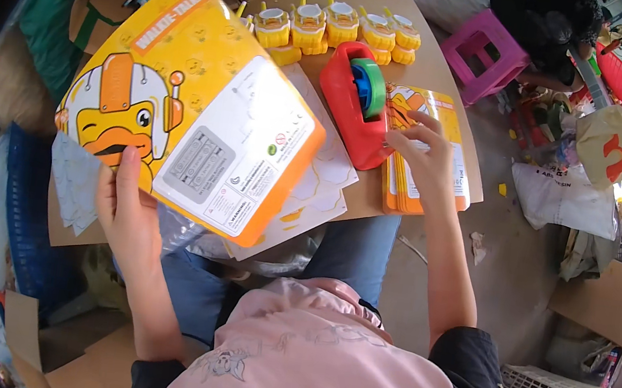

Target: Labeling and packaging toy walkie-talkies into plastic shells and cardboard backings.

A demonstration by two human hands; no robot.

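My left hand [129,205] grips the lower left edge of a large yellow and orange printed packaging card [204,113], thumb on its front. It shows a cartoon duck in a helmet and a white panel, and tilts up over the table. My right hand [427,158] is at the near end of a red tape dispenser [340,92], which carries a roll of green tape [374,90]. Its fingers are bent and apart, and no tape shows between them. Under and beside that hand lies a stack of similar yellow cards [454,134].
Several yellow toy walkie-talkies [307,25] stand in a row at the table's far side. White printed sheets [313,206] lie under the held card. An open cardboard box [94,4] is at the far left, a pink stool [484,56] beyond the table's right edge.
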